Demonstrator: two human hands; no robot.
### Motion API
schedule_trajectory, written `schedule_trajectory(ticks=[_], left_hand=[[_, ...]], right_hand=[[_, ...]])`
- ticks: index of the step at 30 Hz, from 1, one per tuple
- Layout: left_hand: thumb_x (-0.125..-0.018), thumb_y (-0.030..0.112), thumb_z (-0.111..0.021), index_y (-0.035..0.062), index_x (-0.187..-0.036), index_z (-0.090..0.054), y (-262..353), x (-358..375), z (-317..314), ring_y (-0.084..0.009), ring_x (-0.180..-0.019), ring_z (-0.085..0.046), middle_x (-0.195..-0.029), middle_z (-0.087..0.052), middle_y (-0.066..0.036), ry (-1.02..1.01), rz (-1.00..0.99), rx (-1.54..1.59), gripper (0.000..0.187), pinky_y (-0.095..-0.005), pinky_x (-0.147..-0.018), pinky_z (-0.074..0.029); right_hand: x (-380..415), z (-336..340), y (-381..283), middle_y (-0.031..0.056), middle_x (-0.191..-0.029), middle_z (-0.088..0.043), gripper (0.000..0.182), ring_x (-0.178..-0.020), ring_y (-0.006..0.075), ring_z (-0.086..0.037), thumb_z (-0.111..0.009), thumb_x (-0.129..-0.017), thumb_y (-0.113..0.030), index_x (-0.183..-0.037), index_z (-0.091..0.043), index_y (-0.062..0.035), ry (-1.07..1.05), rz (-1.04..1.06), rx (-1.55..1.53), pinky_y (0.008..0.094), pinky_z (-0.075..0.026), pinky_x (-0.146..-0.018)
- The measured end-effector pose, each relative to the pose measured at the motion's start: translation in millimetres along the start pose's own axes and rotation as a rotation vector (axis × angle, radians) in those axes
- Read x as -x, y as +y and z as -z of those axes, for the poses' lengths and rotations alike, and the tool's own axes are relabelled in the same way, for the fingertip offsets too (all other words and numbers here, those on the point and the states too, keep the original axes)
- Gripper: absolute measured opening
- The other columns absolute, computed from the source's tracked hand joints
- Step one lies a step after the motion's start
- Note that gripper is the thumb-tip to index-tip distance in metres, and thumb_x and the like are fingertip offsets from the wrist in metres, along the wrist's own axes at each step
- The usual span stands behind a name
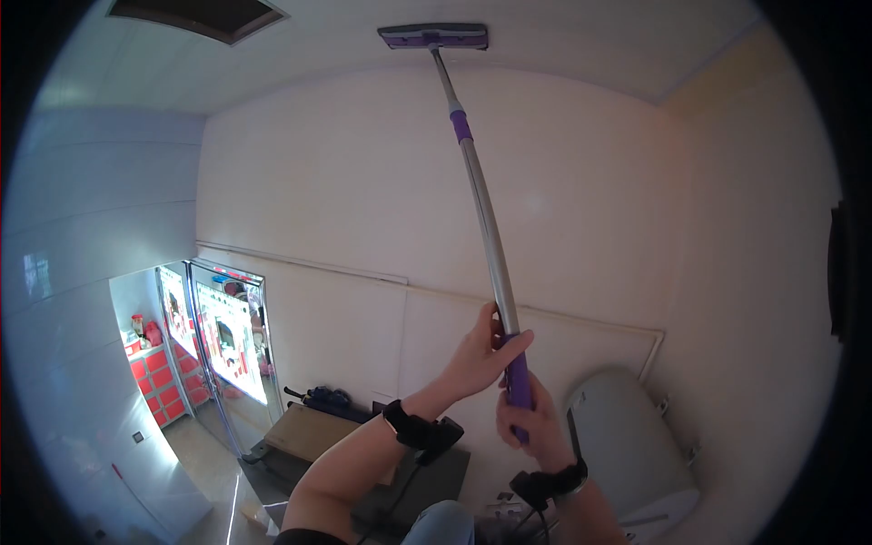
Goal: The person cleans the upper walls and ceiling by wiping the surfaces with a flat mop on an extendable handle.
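Observation:
A flat mop (493,236) with a silver pole and purple parts slants upward in front of me. Its wide purple and grey head (434,37) is up at the ceiling, and whether it presses on the surface is hard to tell. My left hand (483,352) is closed round the pole where the metal meets the purple handle. Lower down, my right hand (534,420) grips the purple handle (518,386) near its bottom end. Dark straps with small black devices sit on both wrists.
A large rounded pale tank (627,454) is at the lower right, near a wall pipe (590,320). A brown board (318,431) and a dark surface are below left. Further left is a metal-framed glass door (232,345). The ceiling has a dark opening (200,16).

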State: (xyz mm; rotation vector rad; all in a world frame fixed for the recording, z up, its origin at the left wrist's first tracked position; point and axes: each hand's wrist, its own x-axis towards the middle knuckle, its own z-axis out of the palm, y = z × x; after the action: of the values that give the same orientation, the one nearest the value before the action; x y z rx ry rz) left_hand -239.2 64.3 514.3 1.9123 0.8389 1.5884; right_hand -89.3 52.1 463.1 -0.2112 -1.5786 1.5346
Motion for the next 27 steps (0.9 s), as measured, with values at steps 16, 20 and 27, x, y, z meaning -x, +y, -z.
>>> schedule_trajectory(ticks=[16, 20, 27], left_hand=[[-0.091, 0.021, -0.055, 0.0034, -0.139, -0.02, 3.4, -16.3, 25.0, -0.0151, -0.096, -0.055, -0.11, -0.052, -0.012, 0.035, -0.019, 0.187, 0.061, -0.0296, -0.08, -0.048], [-0.086, 0.016, -0.061, 0.0009, -0.133, -0.017, -3.4, -32.0, 18.9, -0.0151, -0.093, -0.056, -0.107, -0.052, -0.012, 0.018, -0.119, 0.238, 0.067, -0.0286, -0.077, -0.049], [-0.081, 0.01, -0.061, -0.0004, -0.111, -0.022, 9.2, -32.0, -10.1, -0.0187, -0.076, -0.061, -0.1, -0.052, -0.014, 0.036, -0.071, 0.312, 0.051, -0.0299, -0.063, -0.053]], right_hand=[[-49.2, -4.7, -21.7, 0.0055, -0.063, -0.046, 0.038, -0.037, 0.0121, -0.041, -0.056, -0.074, -0.004, -0.109, -0.041, -0.001, -0.099, 0.049, -0.11, 0.023, -0.031, -0.034], [-25.1, -9.7, -33.5, 0.0055, -0.063, -0.045, 0.039, -0.036, 0.0117, -0.041, -0.057, -0.074, -0.005, -0.109, -0.041, 0.0001, -0.05, -0.015, -0.134, 0.0227, -0.031, -0.034], [19.9, -6.8, -42.7, 0.0043, -0.063, -0.044, 0.038, -0.035, 0.0089, -0.036, -0.055, -0.075, -0.006, -0.109, -0.04, 0.0015, -0.06, -0.094, -0.208, 0.0217, -0.027, -0.034]])
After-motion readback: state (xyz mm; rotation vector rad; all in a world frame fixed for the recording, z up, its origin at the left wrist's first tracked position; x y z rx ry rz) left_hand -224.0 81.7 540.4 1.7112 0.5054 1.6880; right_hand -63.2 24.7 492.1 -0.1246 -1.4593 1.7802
